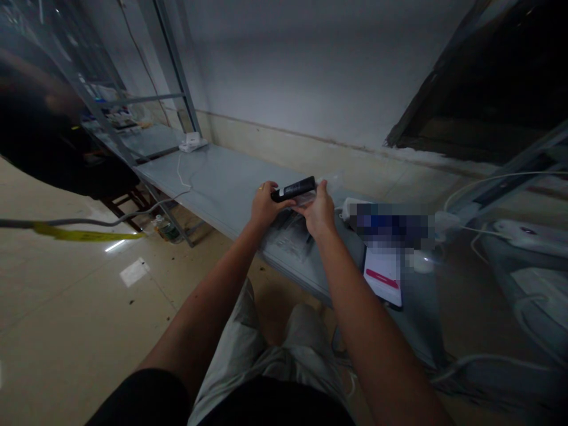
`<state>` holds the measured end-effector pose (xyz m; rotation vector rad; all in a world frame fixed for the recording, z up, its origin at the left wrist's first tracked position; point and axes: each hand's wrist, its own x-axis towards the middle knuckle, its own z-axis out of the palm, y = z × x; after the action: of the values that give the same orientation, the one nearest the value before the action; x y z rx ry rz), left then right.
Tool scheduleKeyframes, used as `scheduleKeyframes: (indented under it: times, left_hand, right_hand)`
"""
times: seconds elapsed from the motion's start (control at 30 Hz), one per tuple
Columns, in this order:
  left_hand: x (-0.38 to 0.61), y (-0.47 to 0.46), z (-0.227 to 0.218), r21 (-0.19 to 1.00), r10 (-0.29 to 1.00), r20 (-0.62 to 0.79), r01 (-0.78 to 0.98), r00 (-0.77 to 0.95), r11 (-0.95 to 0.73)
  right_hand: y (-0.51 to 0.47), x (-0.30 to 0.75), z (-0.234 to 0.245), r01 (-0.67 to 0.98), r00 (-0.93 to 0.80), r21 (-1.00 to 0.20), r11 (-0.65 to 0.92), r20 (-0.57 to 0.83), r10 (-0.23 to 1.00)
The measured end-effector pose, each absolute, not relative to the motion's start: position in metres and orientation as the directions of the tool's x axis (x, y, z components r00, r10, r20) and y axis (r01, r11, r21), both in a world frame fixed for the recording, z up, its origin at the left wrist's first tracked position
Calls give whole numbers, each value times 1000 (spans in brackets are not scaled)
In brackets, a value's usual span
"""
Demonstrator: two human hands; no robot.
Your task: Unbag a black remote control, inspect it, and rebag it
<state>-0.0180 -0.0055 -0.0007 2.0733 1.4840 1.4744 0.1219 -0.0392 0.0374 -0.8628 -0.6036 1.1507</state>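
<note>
A black tube-shaped object (pixel 293 190) with a small white mark and faint lettering lies slanted between my hands, just above the table. My left hand (pixel 264 207) is closed on its left end, thumb underneath. At its right end, my right hand (pixel 320 213) pinches a clear plastic bag (pixel 333 179) that shows around the fingers and under the tube. More clear plastic bags (pixel 288 244) lie on the table below my hands, with something dark among them. The exact kind of the tube cannot be made out.
The grey table (pixel 222 177) runs along the wall. A phone (pixel 382 278) with a lit screen lies right, near a white power strip (pixel 350 208) and a blurred-out patch. A white box (pixel 191 142) with a cable sits far left. A person (pixel 53 130) is at left; a cable (pixel 97 223) crosses there.
</note>
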Motion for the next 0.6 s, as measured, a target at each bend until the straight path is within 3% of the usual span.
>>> scheduleKeyframes:
  times: [0.17, 0.5, 0.6]
  left_hand:
    - [-17, -7, 1, 641, 814, 580, 611, 11, -465]
    - [-16, -8, 2, 601, 801, 596, 629, 58, -493]
    - [-16, -7, 0, 607, 788, 612, 600, 67, -522]
  right_hand:
    - [-42, 120, 42, -545, 353, -825, 149, -64, 933]
    - [-47, 114, 42, -483, 331, -852, 200, 34, 943]
    - [-45, 114, 40, -484, 365, -855, 186, -4, 931]
